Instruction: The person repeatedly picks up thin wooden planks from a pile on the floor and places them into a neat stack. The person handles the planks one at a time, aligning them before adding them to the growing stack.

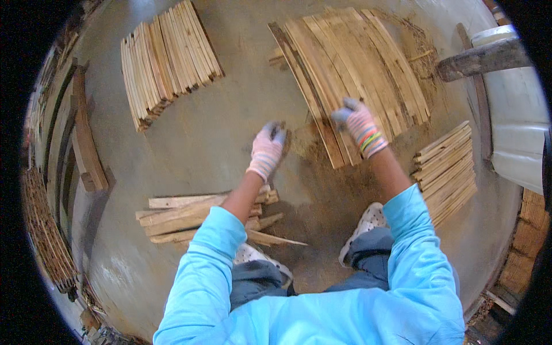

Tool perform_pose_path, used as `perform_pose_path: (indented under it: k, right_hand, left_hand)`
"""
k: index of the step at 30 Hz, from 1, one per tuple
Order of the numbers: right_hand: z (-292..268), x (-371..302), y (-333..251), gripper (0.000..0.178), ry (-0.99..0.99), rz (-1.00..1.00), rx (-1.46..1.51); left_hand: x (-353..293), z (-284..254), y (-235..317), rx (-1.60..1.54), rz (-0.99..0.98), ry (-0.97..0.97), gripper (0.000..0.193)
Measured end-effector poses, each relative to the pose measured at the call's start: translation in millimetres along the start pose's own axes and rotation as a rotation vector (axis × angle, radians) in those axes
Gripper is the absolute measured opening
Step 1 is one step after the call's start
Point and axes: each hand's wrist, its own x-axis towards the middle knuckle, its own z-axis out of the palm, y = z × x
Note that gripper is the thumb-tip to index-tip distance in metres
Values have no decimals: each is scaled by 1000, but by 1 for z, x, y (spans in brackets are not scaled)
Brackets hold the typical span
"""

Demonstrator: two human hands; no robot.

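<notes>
Both my hands wear striped pink-and-grey gloves with grey fingertips. My left hand (pixel 268 150) hovers over the floor left of a wide stack of boards (pixel 351 69). Its fingers are curled together, with something small and dark at the tips that I cannot make out. My right hand (pixel 362 126), a bright band at its wrist, is over the near part of that stack, fingers bent together; whether they grip anything is hidden. A narrow dark-edged board (pixel 307 95) lies along the stack's left side, close to the right hand.
A neat row of wooden slats (pixel 169 54) lies far left. Loose wood pieces (pixel 184 218) lie by my left foot, and another slat pile (pixel 447 172) by my right. Curved timbers (pixel 86 132) stand at left; a log (pixel 483 62) juts in beside a white container (pixel 520 126) at right.
</notes>
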Motion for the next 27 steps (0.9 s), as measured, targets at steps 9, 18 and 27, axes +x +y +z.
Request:
perform_pose_path:
  k: [9,18,27]
  right_hand:
    - [-49,-1,28,92,36,130,-11]
    - [-48,-7,97,61,-322,440,1008]
    - [-57,-48,73,55,-509,209,312]
  left_hand:
    - [36,74,23,-39,-77,-120,55]
    - [76,101,10,77,7,-136,51]
    - [85,75,21,-256,-187,-340,55]
